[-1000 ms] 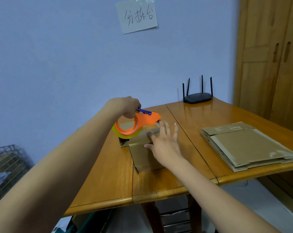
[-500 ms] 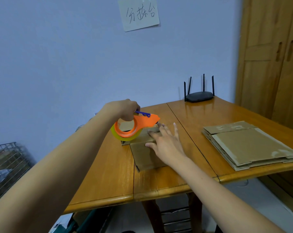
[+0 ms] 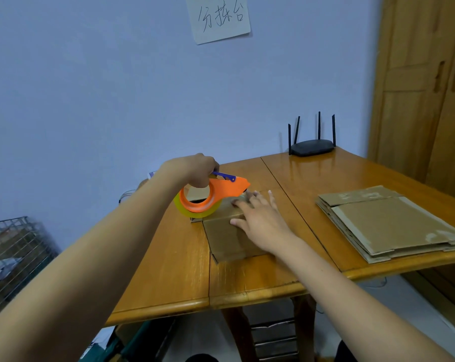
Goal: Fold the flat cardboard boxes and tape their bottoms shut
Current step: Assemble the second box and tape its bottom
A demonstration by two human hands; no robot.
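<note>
On the near-left part of the wooden table (image 3: 247, 283) stands the folded box (image 3: 229, 241), its closed flaps facing up. The right hand (image 3: 260, 220) lies flat on those flaps, fingers straight and slightly spread, pressing them down, with the fingertips (image 3: 250, 198) reaching toward the far edge. The left hand (image 3: 195, 169) grips the handle of the orange tape dispenser (image 3: 213, 194), fingers curled round it, and holds the tool over the box's far-left corner with its nose pointing right, just beside the right hand's fingertips — whether the nose touches the cardboard I cannot tell.

What the next move turns on, as I judge it, is the line of the seam against the two hands. The box's long axis runs from the person toward the wall, and the dispenser sits at the far end, so a strip would most likely be drawn back toward the person along the top. The pressing palm lies right on that path, and it would have to slide or lift as the tape comes — otherwise the flaps may spring up or the tape may run over the fingers.

Well apart to the right lies the stack of flat boxes (image 3: 388, 223), not yet folded. A black router (image 3: 312, 147) stands at the table's far edge.
</note>
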